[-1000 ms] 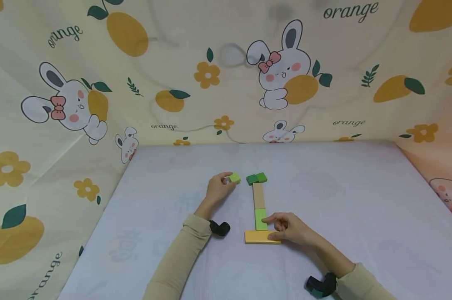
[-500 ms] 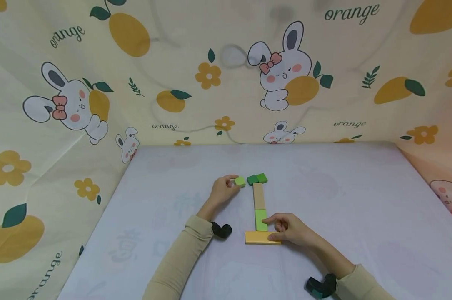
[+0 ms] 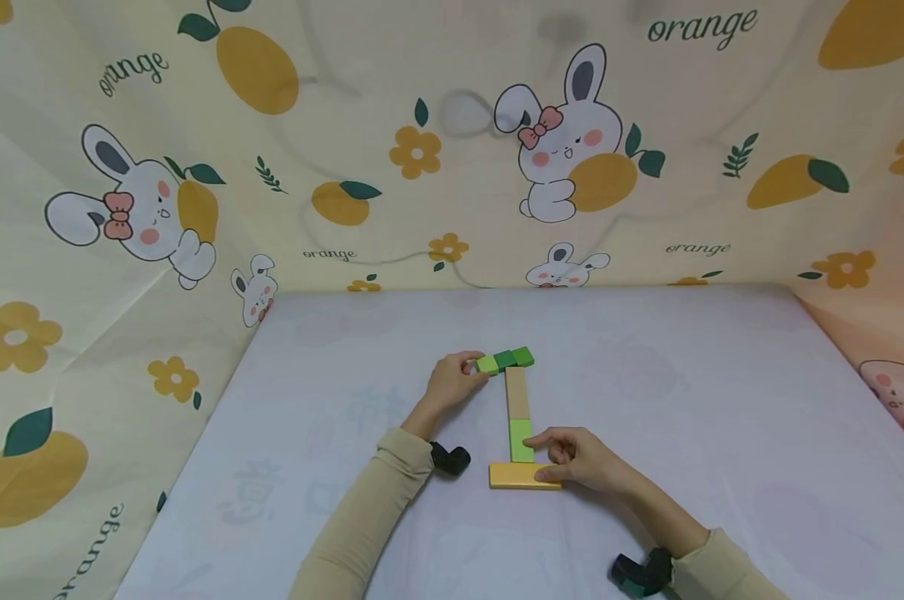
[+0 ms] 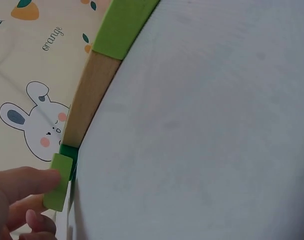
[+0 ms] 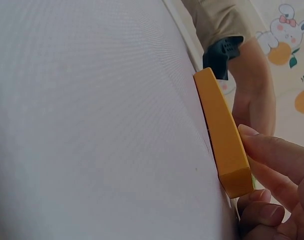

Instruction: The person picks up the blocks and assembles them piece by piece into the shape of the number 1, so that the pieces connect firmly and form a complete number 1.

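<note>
My left hand (image 3: 455,382) pinches a small light green block (image 3: 486,364) at the left end of a short slanting row. Beside that block come a dark green block (image 3: 505,359) and a mid-green block (image 3: 523,357). Below them a natural wood block (image 3: 516,392) and a light green rectangular block (image 3: 521,433) lie end to end, down to a yellow-orange bar (image 3: 511,476) set crosswise. My right hand (image 3: 590,458) rests its thumb on the bar's right end, its forefinger reaching to the light green rectangle. In the left wrist view, fingers hold the light green block (image 4: 59,177).
A white-covered table (image 3: 721,433) surrounds the blocks. Behind and at the sides hangs a cloth (image 3: 466,200) printed with rabbits and oranges. Each wrist wears a black device, the left one (image 3: 450,459) and the right one (image 3: 641,572).
My left hand has moved right with the small light green block, bringing it up to the dark green block. My right hand and the other blocks stay put.
</note>
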The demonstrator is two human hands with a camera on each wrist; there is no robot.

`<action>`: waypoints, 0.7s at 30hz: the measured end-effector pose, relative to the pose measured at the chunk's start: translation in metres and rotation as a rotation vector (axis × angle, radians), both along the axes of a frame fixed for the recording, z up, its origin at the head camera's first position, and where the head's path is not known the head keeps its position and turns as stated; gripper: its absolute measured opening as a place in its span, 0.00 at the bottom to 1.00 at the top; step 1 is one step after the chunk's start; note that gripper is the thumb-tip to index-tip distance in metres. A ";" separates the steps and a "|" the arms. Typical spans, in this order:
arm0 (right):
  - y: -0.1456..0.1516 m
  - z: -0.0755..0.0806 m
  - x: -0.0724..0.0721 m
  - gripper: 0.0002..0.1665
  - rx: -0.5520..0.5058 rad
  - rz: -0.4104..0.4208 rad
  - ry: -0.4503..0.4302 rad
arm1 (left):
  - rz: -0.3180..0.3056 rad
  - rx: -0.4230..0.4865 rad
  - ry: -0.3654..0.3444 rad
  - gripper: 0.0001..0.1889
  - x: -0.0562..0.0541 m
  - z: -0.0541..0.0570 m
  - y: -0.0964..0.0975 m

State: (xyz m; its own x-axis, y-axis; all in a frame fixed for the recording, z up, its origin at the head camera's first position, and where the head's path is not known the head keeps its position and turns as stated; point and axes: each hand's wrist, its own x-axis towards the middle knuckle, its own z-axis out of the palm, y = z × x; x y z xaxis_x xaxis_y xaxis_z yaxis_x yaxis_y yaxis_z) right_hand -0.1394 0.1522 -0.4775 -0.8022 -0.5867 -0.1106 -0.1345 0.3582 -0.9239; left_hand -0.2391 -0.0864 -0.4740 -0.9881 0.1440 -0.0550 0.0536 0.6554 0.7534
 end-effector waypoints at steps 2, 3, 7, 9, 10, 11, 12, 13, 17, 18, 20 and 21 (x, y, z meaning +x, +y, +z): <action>0.000 0.000 0.000 0.27 -0.004 0.000 -0.002 | 0.005 -0.016 0.002 0.21 0.000 0.000 0.001; 0.000 0.000 0.000 0.27 -0.006 0.000 -0.002 | 0.007 -0.021 0.004 0.21 0.000 0.000 0.001; 0.000 0.000 0.000 0.27 -0.018 0.003 0.002 | 0.012 -0.042 0.012 0.21 0.000 -0.001 0.002; 0.000 0.000 0.001 0.27 -0.020 0.004 0.003 | 0.013 -0.048 0.014 0.21 0.000 -0.001 0.003; 0.000 0.001 0.001 0.27 -0.021 0.005 0.002 | 0.013 -0.052 0.017 0.21 0.000 -0.001 0.003; 0.000 0.002 0.001 0.27 -0.021 0.003 0.000 | 0.013 -0.054 0.018 0.21 0.000 0.000 0.003; 0.001 0.002 0.001 0.27 -0.024 0.004 0.002 | 0.013 -0.058 0.018 0.21 0.000 0.000 0.004; 0.000 0.002 0.001 0.26 -0.027 0.005 0.004 | 0.015 -0.060 0.018 0.21 0.000 0.000 0.004; 0.001 0.003 0.001 0.27 -0.048 0.014 0.028 | 0.019 -0.076 0.021 0.21 0.000 0.001 0.005; 0.002 0.002 0.001 0.27 -0.053 0.017 0.040 | 0.019 -0.079 0.021 0.22 0.000 0.001 0.005; 0.002 0.000 0.001 0.27 -0.060 0.016 0.061 | 0.017 -0.086 0.024 0.22 -0.001 0.000 0.006; 0.002 -0.002 0.001 0.26 -0.066 0.025 0.096 | 0.017 -0.085 0.024 0.23 -0.001 0.000 0.006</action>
State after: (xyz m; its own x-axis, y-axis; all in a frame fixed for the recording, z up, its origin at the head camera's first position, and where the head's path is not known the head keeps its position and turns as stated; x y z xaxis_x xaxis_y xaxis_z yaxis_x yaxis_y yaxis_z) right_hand -0.1388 0.1547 -0.4790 -0.7924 -0.6100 0.0057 -0.2316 0.2921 -0.9279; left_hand -0.2401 -0.0807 -0.4740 -0.9915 0.1233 -0.0423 0.0597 0.7180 0.6935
